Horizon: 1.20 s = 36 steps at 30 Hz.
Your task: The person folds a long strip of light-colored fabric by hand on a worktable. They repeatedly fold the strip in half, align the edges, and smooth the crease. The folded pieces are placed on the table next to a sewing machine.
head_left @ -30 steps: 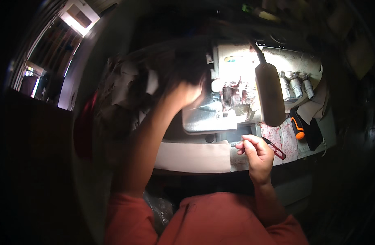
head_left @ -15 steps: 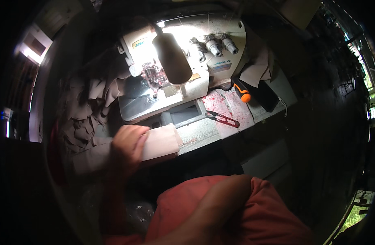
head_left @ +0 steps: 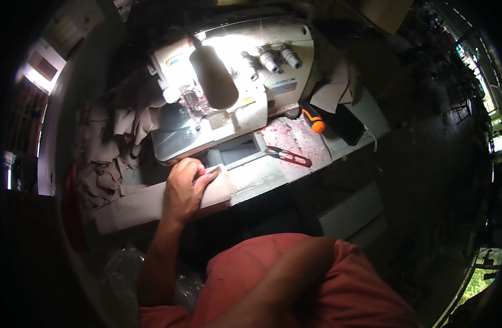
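Observation:
A pale pink strip of folded fabric (head_left: 136,209) lies along the front edge of the sewing table (head_left: 256,183). My left hand (head_left: 186,183) rests over its right part, fingers curled and thumb pressed against the upper edge near the right end, pinching the cloth. Just beyond the hand stands a white sewing machine (head_left: 284,98) with a lit work area and a dark metal bed plate (head_left: 177,136). My right arm (head_left: 284,273) crosses my lap toward the lower left, and its hand is out of the picture.
Red-handled thread snips (head_left: 289,156) lie on a red-speckled cloth (head_left: 305,143). Behind them are an orange-and-black handled tool (head_left: 315,121) and a black phone-like slab (head_left: 344,126) with a white cord. Crumpled fabric pieces (head_left: 106,147) heap at the left. A dark lamp head (head_left: 214,79) hangs before the machine.
My left hand has slid right along the fabric, and its fingers have curled at the upper edge. The whole view has shifted slightly, moving the machine left in the picture.

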Each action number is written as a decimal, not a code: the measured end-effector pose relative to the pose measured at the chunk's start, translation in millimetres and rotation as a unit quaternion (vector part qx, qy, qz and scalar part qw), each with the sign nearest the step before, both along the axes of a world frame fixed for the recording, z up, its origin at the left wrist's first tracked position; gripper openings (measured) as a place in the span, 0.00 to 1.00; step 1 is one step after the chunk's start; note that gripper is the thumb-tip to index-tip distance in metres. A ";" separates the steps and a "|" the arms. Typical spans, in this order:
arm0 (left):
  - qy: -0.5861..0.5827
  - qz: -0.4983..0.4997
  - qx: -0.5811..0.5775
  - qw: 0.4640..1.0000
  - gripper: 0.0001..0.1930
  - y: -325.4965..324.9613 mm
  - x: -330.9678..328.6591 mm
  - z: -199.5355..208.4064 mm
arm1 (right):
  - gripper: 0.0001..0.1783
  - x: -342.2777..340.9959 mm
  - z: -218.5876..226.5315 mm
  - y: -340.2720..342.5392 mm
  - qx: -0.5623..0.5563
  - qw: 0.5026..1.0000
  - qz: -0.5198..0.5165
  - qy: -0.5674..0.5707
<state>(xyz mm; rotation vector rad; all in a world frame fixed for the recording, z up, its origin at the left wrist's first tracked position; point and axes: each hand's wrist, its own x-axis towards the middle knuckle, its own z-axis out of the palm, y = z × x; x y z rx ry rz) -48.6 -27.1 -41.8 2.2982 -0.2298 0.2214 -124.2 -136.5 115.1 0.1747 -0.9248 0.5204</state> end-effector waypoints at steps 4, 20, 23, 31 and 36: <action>-0.085 -0.041 -0.016 0.995 0.03 8.0 -3.0 -9.3 | 0.09 43.7 -39.6 -56.8 -0.380 0.914 -0.137 0.027; -0.064 0.153 -0.806 0.568 0.25 70.0 -92.4 9.3 | 0.03 72.7 -88.0 -12.7 -0.652 0.698 -0.295 0.022; -0.229 0.311 -0.703 0.597 0.26 149.2 -101.2 4.8 | 0.10 79.4 -106.8 -23.8 -0.648 0.713 -0.235 0.130; -0.126 0.083 -0.012 0.988 0.27 45.1 -72.7 44.3 | 0.10 79.0 -113.3 -6.0 -0.630 0.756 -0.098 0.148; -0.078 0.039 0.212 0.973 0.38 -1.0 -65.3 43.5 | 0.10 75.7 -123.4 -27.1 -0.606 0.777 -0.088 0.144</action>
